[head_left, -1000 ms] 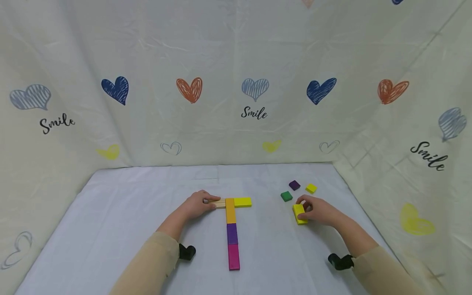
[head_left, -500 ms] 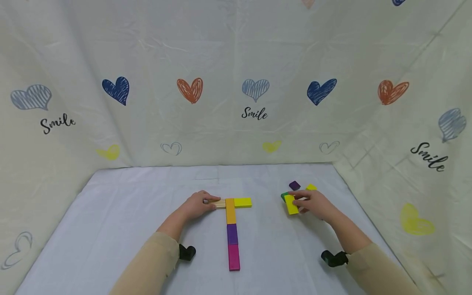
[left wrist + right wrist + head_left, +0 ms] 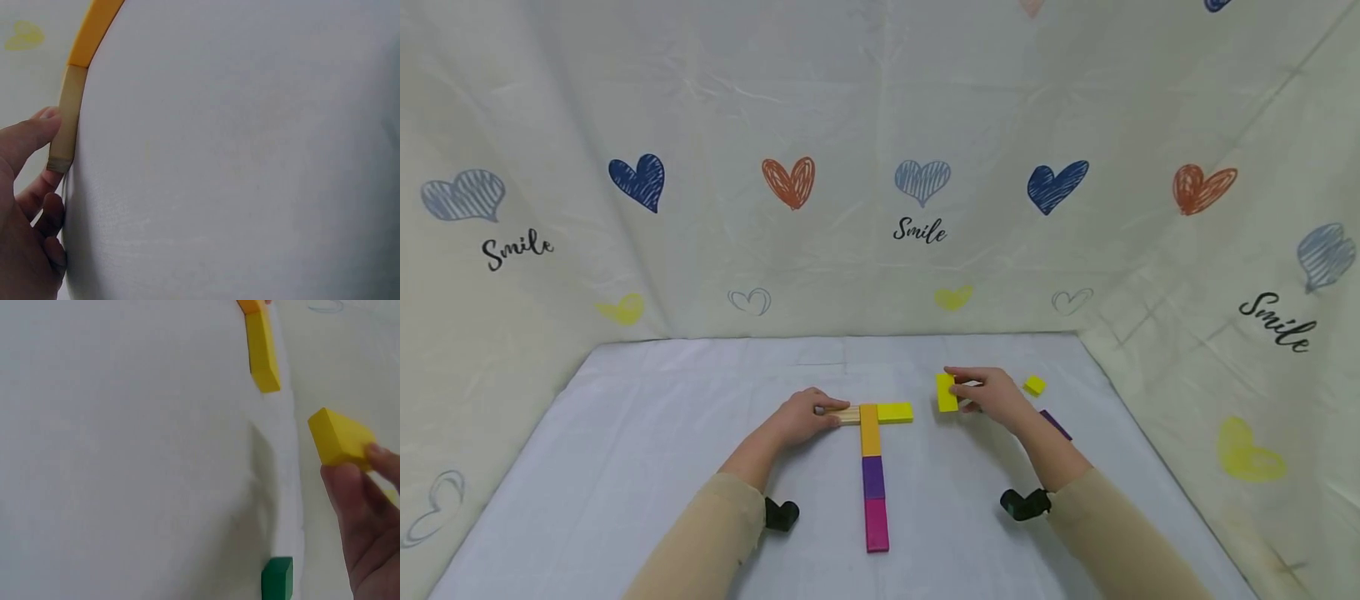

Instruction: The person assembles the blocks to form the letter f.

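Observation:
My left hand (image 3: 801,417) pinches a plain wood block (image 3: 70,112) lying on the white cloth. The far end of this block meets an orange block (image 3: 869,430). A flat yellow block (image 3: 895,412) lies on the orange block's other side. Below the orange one run a purple block (image 3: 873,477) and a magenta block (image 3: 876,525), end to end, forming a T. Off the cloth, to the right of that T, my right hand (image 3: 996,393) holds a second yellow block (image 3: 340,440) between thumb and fingers, above its shadow.
A small yellow block (image 3: 1034,385) lies behind my right wrist, and a purple piece (image 3: 1056,424) shows beside the forearm. A green block (image 3: 278,578) appears in the right wrist view. Hanging cloth printed with hearts borders the table (image 3: 662,467) at the back and sides.
My right hand has lifted the yellow block from the right side and carried it left and away from me, past the green block. The left hand and the T have stayed put.

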{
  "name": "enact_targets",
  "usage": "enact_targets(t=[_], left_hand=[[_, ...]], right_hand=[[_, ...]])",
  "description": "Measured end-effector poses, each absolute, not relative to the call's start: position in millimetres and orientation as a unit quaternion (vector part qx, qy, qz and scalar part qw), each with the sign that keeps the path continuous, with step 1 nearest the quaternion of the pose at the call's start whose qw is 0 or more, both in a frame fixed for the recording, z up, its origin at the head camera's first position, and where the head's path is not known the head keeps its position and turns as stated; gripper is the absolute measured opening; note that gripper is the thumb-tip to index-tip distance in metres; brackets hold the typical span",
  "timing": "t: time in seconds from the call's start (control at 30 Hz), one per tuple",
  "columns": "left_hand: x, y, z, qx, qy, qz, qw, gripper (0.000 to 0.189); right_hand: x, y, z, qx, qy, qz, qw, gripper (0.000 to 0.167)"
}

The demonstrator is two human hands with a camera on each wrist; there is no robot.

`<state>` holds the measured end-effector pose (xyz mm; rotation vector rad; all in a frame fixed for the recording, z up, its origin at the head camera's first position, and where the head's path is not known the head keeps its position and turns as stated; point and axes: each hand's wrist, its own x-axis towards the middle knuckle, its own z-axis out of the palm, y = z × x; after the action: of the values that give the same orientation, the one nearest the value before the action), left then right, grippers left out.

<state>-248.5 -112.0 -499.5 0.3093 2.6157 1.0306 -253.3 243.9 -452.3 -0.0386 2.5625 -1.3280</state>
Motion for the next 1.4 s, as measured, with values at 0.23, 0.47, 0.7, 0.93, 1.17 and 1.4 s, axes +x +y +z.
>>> enact_targets(t=[0.23,0.47,0.7,0.93,1.17,1.4], left_hand=[[-250,-113,-503,0.105,0.91,0.368,0.157,0.029],[-248,-112,-500,0.103,0.909,0.368,0.166,0.028],[-248,-110,-497,0.104,0.914,0.356,0.165,0.029],[-248,-110,-496,0.105,0.914,0.355,0.166,0.029],[-248,-111,-496,0.103,0.913,0.358,0.164,0.029],[-248,-113,-497,0.106,0.914,0.358,0.157,0.029]], right_hand=[[-272,200,-463,-0.031,0.867,-0.48,0.131,0.043],[-285,163,-468,-0.044,0.865,-0.481,0.139,0.043],[-294,141,-471,-0.051,0.863,-0.478,0.152,0.041],[-301,128,-477,-0.04,0.857,-0.486,0.166,0.036],[-304,119,-482,-0.038,0.857,-0.481,0.18,0.036],[-304,115,-482,-0.046,0.87,-0.453,0.19,0.043]])
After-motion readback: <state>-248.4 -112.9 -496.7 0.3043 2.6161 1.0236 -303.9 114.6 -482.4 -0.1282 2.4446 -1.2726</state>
